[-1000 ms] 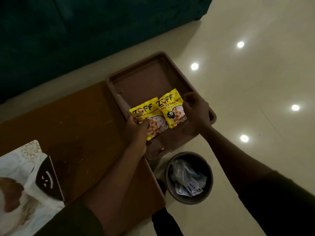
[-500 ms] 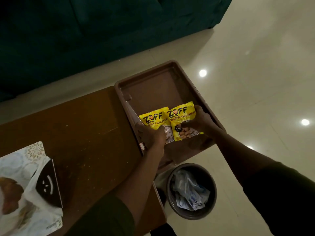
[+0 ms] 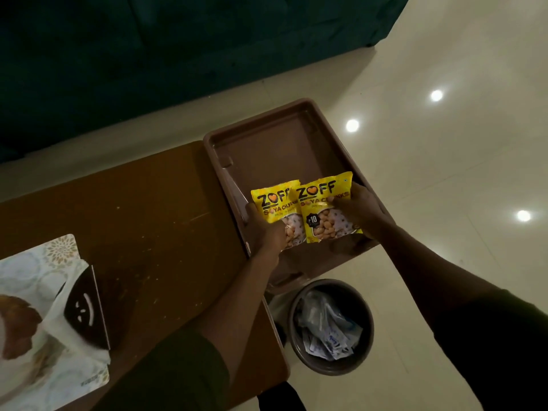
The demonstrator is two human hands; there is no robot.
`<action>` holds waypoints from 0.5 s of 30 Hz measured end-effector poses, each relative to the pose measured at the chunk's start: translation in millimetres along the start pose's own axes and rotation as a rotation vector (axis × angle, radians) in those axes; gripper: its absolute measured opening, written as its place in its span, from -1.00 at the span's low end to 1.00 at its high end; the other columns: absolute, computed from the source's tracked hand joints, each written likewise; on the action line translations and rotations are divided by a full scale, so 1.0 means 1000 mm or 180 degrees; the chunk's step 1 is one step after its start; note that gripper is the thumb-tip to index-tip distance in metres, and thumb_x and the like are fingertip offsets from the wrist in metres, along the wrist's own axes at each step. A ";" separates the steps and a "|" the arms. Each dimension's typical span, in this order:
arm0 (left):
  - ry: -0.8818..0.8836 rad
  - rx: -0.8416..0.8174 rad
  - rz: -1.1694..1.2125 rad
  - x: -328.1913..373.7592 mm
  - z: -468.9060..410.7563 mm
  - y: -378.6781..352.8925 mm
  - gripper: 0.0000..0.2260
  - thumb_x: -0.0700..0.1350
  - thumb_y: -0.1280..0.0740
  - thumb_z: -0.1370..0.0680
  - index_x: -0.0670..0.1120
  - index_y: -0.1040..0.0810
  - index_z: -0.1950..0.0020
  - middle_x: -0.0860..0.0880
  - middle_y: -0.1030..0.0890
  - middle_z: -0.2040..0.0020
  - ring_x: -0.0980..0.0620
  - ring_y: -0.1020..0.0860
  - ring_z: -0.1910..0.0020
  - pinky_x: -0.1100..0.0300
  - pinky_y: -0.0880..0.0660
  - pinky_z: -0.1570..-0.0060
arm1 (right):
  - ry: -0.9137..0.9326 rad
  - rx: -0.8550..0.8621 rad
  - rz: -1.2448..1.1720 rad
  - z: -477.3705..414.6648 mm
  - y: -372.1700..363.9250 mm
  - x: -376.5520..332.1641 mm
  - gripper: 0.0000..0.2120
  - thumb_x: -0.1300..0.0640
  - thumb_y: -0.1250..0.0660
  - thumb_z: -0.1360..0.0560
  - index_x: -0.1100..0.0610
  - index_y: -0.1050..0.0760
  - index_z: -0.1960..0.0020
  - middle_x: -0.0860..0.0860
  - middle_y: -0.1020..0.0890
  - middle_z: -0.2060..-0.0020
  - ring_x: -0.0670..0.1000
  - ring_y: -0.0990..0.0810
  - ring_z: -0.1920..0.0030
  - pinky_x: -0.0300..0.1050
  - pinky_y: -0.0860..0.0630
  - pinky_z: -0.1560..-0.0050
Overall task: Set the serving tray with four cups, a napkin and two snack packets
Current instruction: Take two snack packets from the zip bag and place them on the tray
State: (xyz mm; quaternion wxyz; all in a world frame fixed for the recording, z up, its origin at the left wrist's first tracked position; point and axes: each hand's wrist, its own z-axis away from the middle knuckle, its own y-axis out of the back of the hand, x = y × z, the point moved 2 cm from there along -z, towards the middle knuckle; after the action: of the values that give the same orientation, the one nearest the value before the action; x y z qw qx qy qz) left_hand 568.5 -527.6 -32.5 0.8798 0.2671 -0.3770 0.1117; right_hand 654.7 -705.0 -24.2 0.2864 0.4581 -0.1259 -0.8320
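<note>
The left hand [image 3: 264,232] pinches the lower left corner of the left packet [image 3: 277,204], fingers closed on it; the right hand [image 3: 360,210] grips the right edge of the right packet [image 3: 324,207] likewise. Both packets, overlapping slightly, have come lower into the brown tray [image 3: 267,146] than a moment ago and sit at its six o'clock end, with the twelve o'clock end bare. The snack step looks nearly done; cups and napkin are not in sight. A bin [image 3: 332,327] stands at five o'clock.
</note>
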 end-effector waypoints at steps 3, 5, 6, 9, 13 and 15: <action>-0.0177 -0.0008 0.0092 0.005 -0.005 0.017 -0.58 -0.22 -0.38 -0.45 -0.02 -0.39 -0.27 -0.01 -0.56 -0.11 -0.07 -0.55 -0.04 0.12 -0.49 0.04 | 0.0175 0.0171 -0.0157 0.006 -0.002 -0.007 -0.73 0.10 -0.32 -0.54 0.17 -0.51 -0.21 0.13 -0.66 -0.09 0.16 -0.63 -0.12 0.22 -0.52 -0.21; -0.0188 -0.0050 0.0295 0.010 -0.009 0.032 -0.52 -0.24 -0.35 -0.48 -0.01 -0.36 -0.37 0.05 -0.55 -0.12 -0.04 -0.55 -0.06 0.12 -0.50 0.01 | 0.0206 0.0280 -0.0217 0.011 -0.008 -0.015 -0.73 0.11 -0.31 -0.55 0.20 -0.50 -0.21 0.16 -0.65 -0.09 0.19 -0.62 -0.12 0.24 -0.50 -0.21; -0.0195 -0.0102 0.0402 0.012 -0.012 0.039 -0.50 -0.26 -0.34 -0.50 -0.03 -0.35 -0.41 0.02 -0.57 -0.19 -0.05 -0.56 -0.11 0.06 -0.54 -0.05 | 0.0234 0.0323 -0.0219 0.014 -0.012 -0.020 -0.72 0.11 -0.31 -0.55 0.20 -0.50 -0.21 0.16 -0.65 -0.09 0.19 -0.62 -0.13 0.24 -0.50 -0.22; -0.0122 -0.0223 0.0590 0.015 -0.016 0.064 -0.48 -0.29 -0.31 -0.53 -0.07 -0.30 -0.47 -0.10 -0.52 -0.33 -0.10 -0.53 -0.26 -0.10 -0.53 -0.21 | 0.0338 0.0411 -0.0133 0.022 -0.026 -0.040 -0.71 0.08 -0.33 -0.53 0.17 -0.52 -0.20 0.12 -0.66 -0.09 0.13 -0.62 -0.12 0.17 -0.51 -0.23; -0.0064 -0.0163 0.0805 0.014 -0.020 0.104 -0.45 -0.27 -0.27 -0.57 -0.06 -0.20 -0.53 -0.09 -0.45 -0.41 -0.10 -0.49 -0.32 -0.02 -0.52 -0.19 | 0.0442 0.0495 -0.0107 0.030 -0.046 -0.069 -0.78 0.09 -0.36 -0.50 0.14 -0.56 -0.11 0.05 -0.67 0.00 0.07 -0.63 -0.07 0.07 -0.52 -0.20; -0.0129 -0.0059 0.0808 0.012 -0.021 0.130 -0.44 -0.25 -0.25 -0.59 -0.03 -0.16 -0.55 -0.05 -0.43 -0.42 -0.07 -0.49 -0.30 0.14 -0.52 -0.01 | 0.0477 0.0526 -0.0199 0.035 -0.061 -0.082 -0.83 0.12 -0.37 -0.48 0.12 -0.58 -0.06 0.02 -0.66 0.07 0.04 -0.63 0.00 0.06 -0.53 -0.17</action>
State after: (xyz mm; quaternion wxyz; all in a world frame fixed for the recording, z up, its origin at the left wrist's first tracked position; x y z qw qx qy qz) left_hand 537.5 -408.0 14.2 0.8533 0.2113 -0.4264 0.2132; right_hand 637.9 -609.3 23.2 0.2301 0.5448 -0.1580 -0.7907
